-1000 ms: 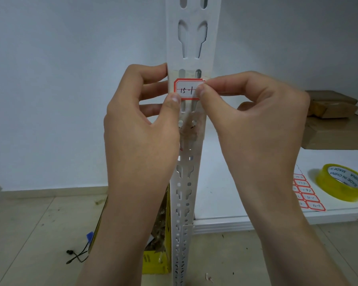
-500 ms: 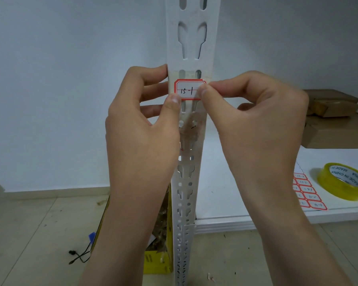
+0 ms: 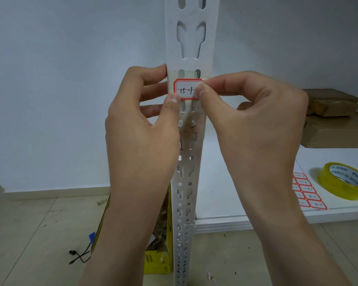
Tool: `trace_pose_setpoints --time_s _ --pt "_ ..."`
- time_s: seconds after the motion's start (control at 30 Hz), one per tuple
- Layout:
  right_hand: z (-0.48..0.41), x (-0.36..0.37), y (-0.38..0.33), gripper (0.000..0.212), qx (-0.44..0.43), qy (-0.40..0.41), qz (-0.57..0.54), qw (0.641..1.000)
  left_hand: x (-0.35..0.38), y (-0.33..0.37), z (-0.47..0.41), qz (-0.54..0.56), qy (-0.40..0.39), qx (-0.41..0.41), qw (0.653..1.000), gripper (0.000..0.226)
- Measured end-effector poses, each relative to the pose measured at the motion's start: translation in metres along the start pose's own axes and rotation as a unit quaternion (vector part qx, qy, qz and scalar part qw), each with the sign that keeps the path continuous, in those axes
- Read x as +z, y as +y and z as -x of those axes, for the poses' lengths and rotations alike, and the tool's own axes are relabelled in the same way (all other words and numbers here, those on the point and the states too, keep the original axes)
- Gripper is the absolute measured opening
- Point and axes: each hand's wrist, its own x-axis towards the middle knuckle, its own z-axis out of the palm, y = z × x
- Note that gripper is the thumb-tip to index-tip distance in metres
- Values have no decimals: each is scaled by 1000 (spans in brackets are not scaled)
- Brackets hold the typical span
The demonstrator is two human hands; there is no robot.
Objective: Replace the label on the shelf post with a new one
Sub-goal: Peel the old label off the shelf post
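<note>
Two hands: both at the label [image 3: 187,89] on the shelf post [image 3: 189,48].
Right hand [image 3: 254,129]: grip pinched on label's right edge.
Left hand [image 3: 141,129]: thumb at lower-left corner, fingers behind post.
Label axis: horizontal, across post.

A storeroom or stockroom, plain and unfinished. A white slotted steel post [image 3: 189,182] of boltless racking runs down the middle of the frame, with a low white shelf [image 3: 256,215] at lower right. On that shelf lie brown cartons [image 3: 337,124], a tape roll [image 3: 342,183] and a label sheet [image 3: 308,193]. Bare wall [image 3: 60,79], tiled floor [image 3: 29,234] with debris at the bottom.
</note>
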Motion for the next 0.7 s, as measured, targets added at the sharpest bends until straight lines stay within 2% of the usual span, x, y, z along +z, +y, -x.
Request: trace_pose_setpoints --time_s 0.23,0.47,0.7 --pt "2 3 -2 6 4 -35 6 999 1 0 1 -13 3 1 1000 24" --pt "-2 0 -1 12 4 8 -15 1000 2 0 1 -15 3 1 1000 23" --pt "-1 1 -2 3 -8 4 -21 1000 1 0 1 -5 5 -5 1000 23"
